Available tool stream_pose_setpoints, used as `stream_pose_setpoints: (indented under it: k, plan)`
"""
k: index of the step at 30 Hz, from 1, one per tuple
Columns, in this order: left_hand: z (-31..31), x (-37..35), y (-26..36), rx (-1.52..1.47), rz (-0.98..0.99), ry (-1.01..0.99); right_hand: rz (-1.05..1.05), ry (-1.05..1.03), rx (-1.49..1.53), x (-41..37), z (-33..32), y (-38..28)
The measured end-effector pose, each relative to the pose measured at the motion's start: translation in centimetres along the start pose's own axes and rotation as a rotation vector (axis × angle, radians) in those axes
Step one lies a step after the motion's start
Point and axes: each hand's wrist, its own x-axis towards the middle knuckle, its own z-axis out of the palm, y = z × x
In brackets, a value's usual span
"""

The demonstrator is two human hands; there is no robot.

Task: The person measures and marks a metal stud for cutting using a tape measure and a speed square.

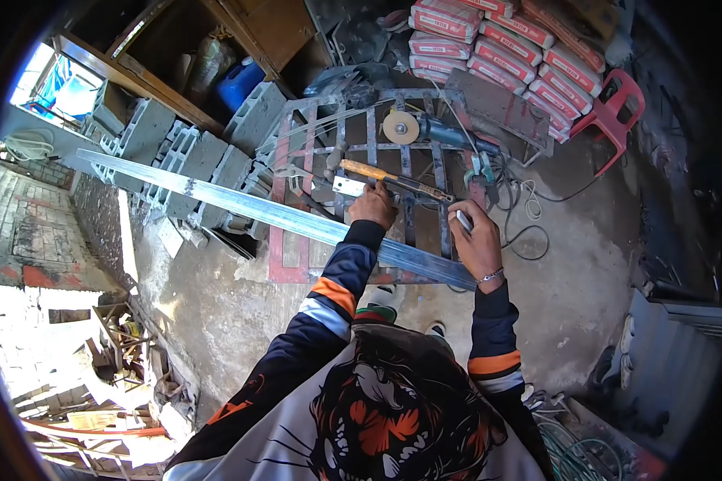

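Nearest you, your two dark sleeves with orange bands reach forward over the concrete floor [217, 305]. Your right hand [475, 240] is closed around a small pale object [463, 220] that sticks up out of the fist; it sits just above the near end of the long steel bar [241, 207]. Your left hand [373, 207] lies on that same bar a little further along, knuckles bent and fingers curled down over its far edge. Whether it clasps the bar or only presses on it cannot be told from here.

The bar runs slantwise from your right hand away to the upper left, resting across a welded metal frame [285, 240] with red-painted rails and reaching past it over a row of grey concrete blocks [176, 148]. Just beyond your left hand lies a wooden-handled tool [377, 174] on the frame, and beside it a bright strip of steel [349, 186]. Further on sits an angle grinder [413, 128] with its disc facing you, its cable [529, 216] looping off to the right.

Beyond that are a blue jerrycan [239, 80], stacked bags [497, 44] and a red plastic chair [618, 108]
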Motion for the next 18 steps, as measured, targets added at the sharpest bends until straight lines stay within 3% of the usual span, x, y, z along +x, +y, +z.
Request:
stream_pose_setpoints:
  k: [4,11,15,18]
  plan:
    - [-0.1,0.6,-1.1,0.011,0.012,-0.057,0.017,-0.003,-0.002,0.5,2.6,0.3]
    - [0.3,-0.2,0.0,0.049,-0.002,0.236,0.018,-0.004,-0.003,0.8,6.6,0.5]
    - [-0.5,0.1,0.3,0.073,0.042,0.239,0.034,0.011,-0.008,0.3,7.2,1.3]
    - [-0.9,1.3,-1.0,0.036,0.129,0.104,0.045,0.032,-0.023,-0.1,6.9,1.7]
